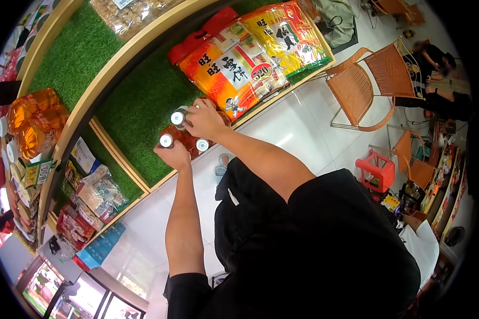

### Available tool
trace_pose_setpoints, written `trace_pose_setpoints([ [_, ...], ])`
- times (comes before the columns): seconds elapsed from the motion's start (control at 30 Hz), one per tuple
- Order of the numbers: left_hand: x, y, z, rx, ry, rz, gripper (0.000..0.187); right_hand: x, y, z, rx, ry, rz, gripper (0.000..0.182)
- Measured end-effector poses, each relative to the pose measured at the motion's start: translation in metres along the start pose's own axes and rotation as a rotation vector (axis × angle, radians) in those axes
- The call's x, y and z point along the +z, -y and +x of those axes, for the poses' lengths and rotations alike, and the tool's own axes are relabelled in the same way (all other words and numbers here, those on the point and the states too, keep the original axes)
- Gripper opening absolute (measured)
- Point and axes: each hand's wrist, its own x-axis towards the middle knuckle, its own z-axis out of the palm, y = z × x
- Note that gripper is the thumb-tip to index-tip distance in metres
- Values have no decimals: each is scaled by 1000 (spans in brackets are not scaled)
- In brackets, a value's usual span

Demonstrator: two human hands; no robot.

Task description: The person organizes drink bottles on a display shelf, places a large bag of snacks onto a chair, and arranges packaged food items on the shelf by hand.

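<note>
Bottles of reddish-amber drink with white caps stand on the green turf shelf (127,106) in front of me. My left hand (174,155) is closed around the bottle with the nearest-left cap (166,140). My right hand (205,120) is wrapped round another bottle, whose white cap (178,118) shows beside my fingers. Between my hands, close to the shelf edge, is a third bottle cap (202,144). My hands hide much of the bottles. Just beyond my right hand lies a large orange bag of rice crackers (234,72), with a yellow bag (285,40) beside it.
A wooden rim (282,98) borders the shelf. At left, a lower compartment holds packaged foods (102,191), and large bottles of orange liquid (37,119) stand on the upper tier. Wicker chairs (351,87), a red stool (377,170) and other people are at right.
</note>
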Motion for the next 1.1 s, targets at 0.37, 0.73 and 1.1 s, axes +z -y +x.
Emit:
trace_pose_setpoints([
  [0.37, 5, 10, 1, 71, -15, -66, 53, -2, 0, 3, -41, -57, 7, 22],
  [0.73, -2, -4, 1, -54, 0, -33, 57, 0, -5, 3, -103, 95, 8, 21],
  [1.1, -1, 3, 4, -53, -100, -103, 32, 15, -7, 4, -195, 23, 100, 24],
])
